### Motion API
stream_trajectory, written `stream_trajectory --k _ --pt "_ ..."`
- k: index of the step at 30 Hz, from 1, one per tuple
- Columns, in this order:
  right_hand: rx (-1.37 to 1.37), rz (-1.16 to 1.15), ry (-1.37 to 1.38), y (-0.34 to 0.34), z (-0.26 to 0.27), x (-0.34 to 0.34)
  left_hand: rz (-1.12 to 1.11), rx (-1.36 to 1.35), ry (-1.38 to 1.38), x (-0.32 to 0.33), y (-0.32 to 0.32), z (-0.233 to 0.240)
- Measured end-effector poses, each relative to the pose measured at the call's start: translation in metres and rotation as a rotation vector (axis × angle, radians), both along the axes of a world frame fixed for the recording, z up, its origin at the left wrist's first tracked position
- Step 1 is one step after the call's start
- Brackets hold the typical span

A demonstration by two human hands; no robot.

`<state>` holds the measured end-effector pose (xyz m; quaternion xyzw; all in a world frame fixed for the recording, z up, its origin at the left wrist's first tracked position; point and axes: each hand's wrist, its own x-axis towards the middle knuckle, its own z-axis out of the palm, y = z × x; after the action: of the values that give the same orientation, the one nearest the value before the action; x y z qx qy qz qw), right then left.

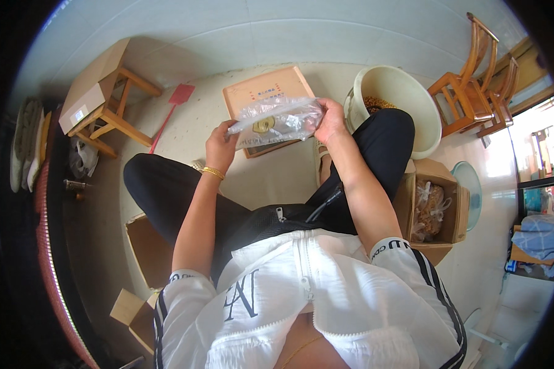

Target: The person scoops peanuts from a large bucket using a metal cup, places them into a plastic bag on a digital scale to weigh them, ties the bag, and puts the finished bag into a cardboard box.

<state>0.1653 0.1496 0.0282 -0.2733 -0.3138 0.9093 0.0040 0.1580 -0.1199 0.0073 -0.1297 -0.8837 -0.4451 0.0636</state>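
Between my hands a clear plastic bag [284,121] is stretched sideways above the floor; it bears printing and a yellowish round mark. My left hand [221,143] grips its left end, fingers closed on the edge. The right end is held in my right hand [331,121]. Below and behind the bag lies an orange-brown tray [240,92] with printed writing, partly hidden by the bag. Beyond my right knee stands a large cream plastic bucket [420,110] with small yellow-brown pieces [378,104] in it.
Right of my thigh, an open cardboard box [450,207] holds filled plastic bags [429,212]. Open cartons [150,249] stand at lower left. A red fly swatter [181,94] and a wooden stool [124,124] bearing cardboard [94,78] are at upper left; wooden chairs [466,99] stand at upper right.
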Motion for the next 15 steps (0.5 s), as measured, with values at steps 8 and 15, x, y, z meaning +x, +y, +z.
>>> stream_trajectory --k 8,15 --pt "1.125 0.019 0.208 -0.001 -0.020 0.010 0.075 0.594 -0.188 0.003 0.018 0.014" --pt "1.796 0.532 0.093 -0.022 -0.016 0.015 0.163 -0.049 -0.456 -0.008 -0.008 -0.020"
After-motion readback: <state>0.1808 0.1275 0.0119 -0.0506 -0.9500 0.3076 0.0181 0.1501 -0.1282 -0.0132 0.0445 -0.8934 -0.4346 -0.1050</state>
